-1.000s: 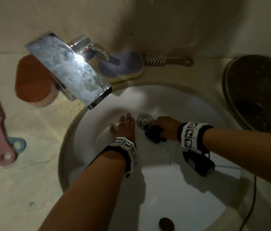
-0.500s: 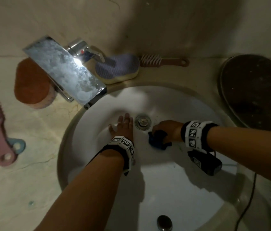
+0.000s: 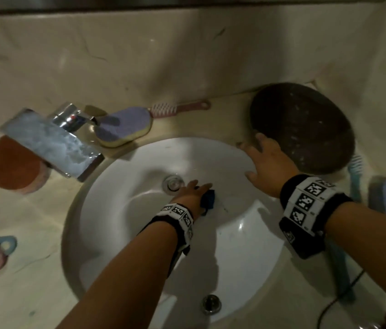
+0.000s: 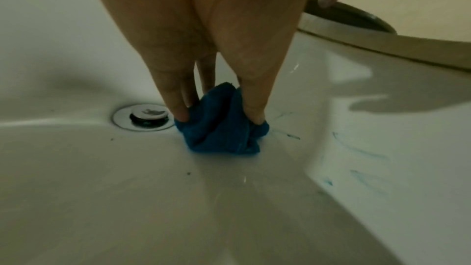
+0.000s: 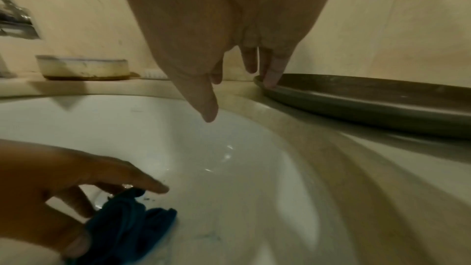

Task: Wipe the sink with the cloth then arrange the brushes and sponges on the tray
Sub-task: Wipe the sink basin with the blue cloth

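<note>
Dim cream marble runs round the white oval ceramic sink (image 3: 246, 245), and from the head view we see the left hand (image 3: 190, 194) down in the bowl, fingers pinching the small crumpled blue cloth (image 3: 209, 197) just beside the chrome drain (image 3: 172, 184). Up at the rim, the right hand (image 3: 268, 162) spreads its fingers flat and holds nothing, reaching at the edge of the dark round speckled tray (image 3: 306, 129). Behind the basin lie a purple-topped yellow sponge (image 3: 123, 127) and a pink-handled brush (image 3: 180, 108); an orange round sponge (image 3: 14, 167) sits left of the chrome tap (image 3: 52, 141).

On to the left wrist view: fingertips (image 4: 254, 114) dig into the cloth (image 4: 221, 126) from both sides, bunching it against the wet basin floor right next to the drain (image 4: 144, 118). It looks soft, light and limp, likely damp, so I'd say it wants gathering into a wad under the fingers, not taking by a corner. Faint blue streaks show on the sink wall.

Right wrist view now: one fingertip (image 5: 271, 76) touches the tray's rim (image 5: 356, 90), the others hang straight and loose. That tray reads as stiff and shallow, best taken by its edge. Below, the other hand (image 5: 51, 184) grips the cloth (image 5: 132, 227) in the bowl.
</note>
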{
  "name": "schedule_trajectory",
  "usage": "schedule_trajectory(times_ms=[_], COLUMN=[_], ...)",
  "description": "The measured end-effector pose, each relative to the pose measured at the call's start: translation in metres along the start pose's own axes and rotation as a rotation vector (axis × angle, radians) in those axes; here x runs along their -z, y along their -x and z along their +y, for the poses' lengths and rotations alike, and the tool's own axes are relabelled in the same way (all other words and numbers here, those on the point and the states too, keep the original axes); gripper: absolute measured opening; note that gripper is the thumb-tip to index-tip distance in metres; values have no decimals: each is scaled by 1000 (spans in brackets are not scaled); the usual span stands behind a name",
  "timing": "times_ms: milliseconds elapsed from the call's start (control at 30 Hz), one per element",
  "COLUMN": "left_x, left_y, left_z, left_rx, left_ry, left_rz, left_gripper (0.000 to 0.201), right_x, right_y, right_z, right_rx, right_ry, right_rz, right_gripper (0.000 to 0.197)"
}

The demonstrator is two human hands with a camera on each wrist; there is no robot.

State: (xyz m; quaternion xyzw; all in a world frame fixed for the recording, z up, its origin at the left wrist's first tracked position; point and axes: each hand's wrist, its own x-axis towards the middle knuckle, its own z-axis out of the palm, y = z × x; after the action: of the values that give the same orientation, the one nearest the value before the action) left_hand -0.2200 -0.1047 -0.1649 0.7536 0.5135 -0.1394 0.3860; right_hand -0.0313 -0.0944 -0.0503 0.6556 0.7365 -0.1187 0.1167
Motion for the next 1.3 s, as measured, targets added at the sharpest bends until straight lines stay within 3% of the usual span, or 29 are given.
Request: schedule_trajectory(times_ms=[100,233,400,467,533,767,933,1167,1300], left_x=[-3,-5,-4,-16,-33,-17,-35,-25,-24], left_y=[-9,-11,-15,-20,-20,-24,-8,-11,-3], left_z=[6,9,48,74,89,71,94,67,91], left_rx=[-7,25,-133,-268,-330,-159,-277,-237,-312], left_ry=[-73,-53,256,286,177,-22,136,-218,-106], left_rz=[-29,21,182,135,51,-58,-71,-233,-255], left_gripper=[60,47,47,49,46,39,67,56,49], right_x=[-9,-25,-35,-37,-38,-35,-27,-28,-14], right_y=[7,9,9,8,8,9,12,7,9], right_z=[16,38,49,49,49,47,41,45,52], right_rx=[-82,-178,-143,-159,-158,-166,-186,-178,-145], right_ry=[83,60,8,18,37,-1,-53,-43,-35], right_rz=[60,-42,-16,-14,-3,-26,-69,-82,-148], right_gripper=[74,66,63,69,71,74,69,82,81])
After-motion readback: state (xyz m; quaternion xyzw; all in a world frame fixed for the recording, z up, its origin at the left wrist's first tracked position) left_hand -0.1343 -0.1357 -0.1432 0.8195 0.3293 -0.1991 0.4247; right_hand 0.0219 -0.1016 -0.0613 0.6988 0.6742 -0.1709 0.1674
